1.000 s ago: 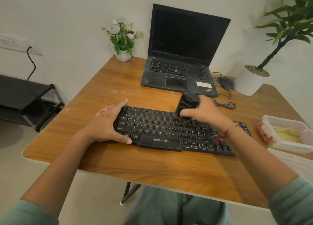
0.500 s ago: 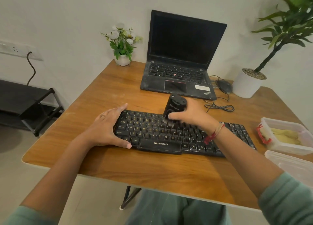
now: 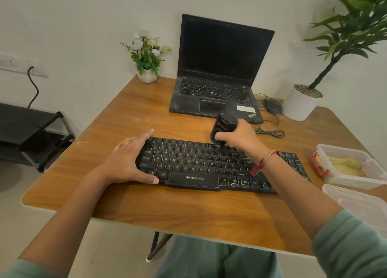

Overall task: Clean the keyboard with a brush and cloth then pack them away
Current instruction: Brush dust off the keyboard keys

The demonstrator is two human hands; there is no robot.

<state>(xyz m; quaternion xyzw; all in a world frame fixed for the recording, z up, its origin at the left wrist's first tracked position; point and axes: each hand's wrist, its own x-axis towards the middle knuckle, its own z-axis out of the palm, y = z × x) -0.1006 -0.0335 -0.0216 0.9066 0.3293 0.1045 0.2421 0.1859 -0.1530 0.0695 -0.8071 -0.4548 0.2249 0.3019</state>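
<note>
Head view: the right grip [image 3: 240,140] is wrapped round a fat black brush [image 3: 223,126], with its fingers curled on the lower part. The brush stands a bit tilted, and its bottom end is down at the top row of the keyboard [image 3: 209,166]. I cannot see the bristles. If the push is too hard, I think a key cap could pop off, or dust could get shoved deeper between the keys. If the hold gets loose, the brush could tip toward the laptop [image 3: 219,68] just behind it. The right arm reaches across the right half of the keys, so it could press some by mistake.

The left grip [image 3: 129,162] is spread wide over the keyboard's left end, thumb on the near edge and fingers at the far corner. It pins the keyboard to the worktop [image 3: 125,114]. If it lifts, the keyboard might slide.

Farther right, the yellow cloth [image 3: 347,166] lies in a clear box [image 3: 343,150], well apart from both grips. A swinging elbow could bump it.
</note>
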